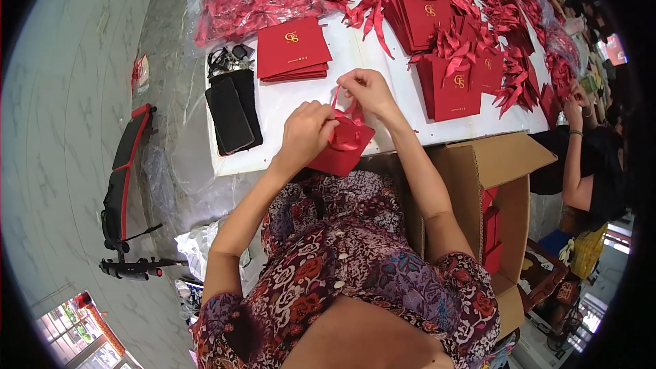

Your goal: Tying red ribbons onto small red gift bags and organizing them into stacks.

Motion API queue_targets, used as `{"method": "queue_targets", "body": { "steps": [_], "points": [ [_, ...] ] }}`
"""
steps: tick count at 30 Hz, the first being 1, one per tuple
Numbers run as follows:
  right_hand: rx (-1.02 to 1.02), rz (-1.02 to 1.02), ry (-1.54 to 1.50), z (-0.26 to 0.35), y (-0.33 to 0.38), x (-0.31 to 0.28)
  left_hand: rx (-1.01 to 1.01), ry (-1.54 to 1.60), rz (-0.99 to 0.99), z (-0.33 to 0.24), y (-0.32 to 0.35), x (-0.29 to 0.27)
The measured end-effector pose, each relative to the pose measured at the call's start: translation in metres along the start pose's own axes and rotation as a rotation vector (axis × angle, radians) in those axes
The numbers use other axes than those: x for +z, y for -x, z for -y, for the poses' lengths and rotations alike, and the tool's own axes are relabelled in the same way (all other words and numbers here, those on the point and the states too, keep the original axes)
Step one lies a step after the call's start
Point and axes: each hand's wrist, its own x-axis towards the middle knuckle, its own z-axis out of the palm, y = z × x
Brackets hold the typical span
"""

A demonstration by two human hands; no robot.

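A small red paper bag [338, 159] hangs tilted over the near edge of the table, between my two hands. My left hand [309, 128] is closed at the bag's upper left edge; its fingertips are partly hidden, so whether they grip paper, ribbon or both is unclear. Pinched between my right hand's [370, 94] thumb and finger is a thin red ribbon [335, 98], drawn up from the bag's top. More ribbon lies loose over the bag's opening. Just beyond my left hand lies a stack of flat red bags [290, 51] with gold print.
A black phone [230, 116] and keys [236, 55] lie at the table's left. Ribbon bundles in a plastic bag [256, 0] sit behind. Ribboned red bags [454, 96] stand at right. An open carton [509, 164] holding red items stands beside me. Another person's hand [577, 99] works far right.
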Motion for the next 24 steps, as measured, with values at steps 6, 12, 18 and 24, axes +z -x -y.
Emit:
{"method": "queue_targets", "body": {
  "steps": [6,12,18,24],
  "points": [
    [-0.115,0.007,0.237,-0.012,0.013,-0.033,-0.239,0.073,0.016,0.034,0.018,0.008],
    [-0.106,-0.041,0.482,-0.024,0.033,-0.018,-0.257,-0.053,-0.115,0.044,0.004,0.021],
    [-0.084,-0.183,0.701,-0.030,0.029,0.012,-0.298,-0.260,-0.003,0.056,-0.012,0.043],
    [-0.112,-0.220,0.415,-0.031,0.035,0.003,-0.455,0.093,-0.040,0.052,-0.014,0.048]
  ]
}}
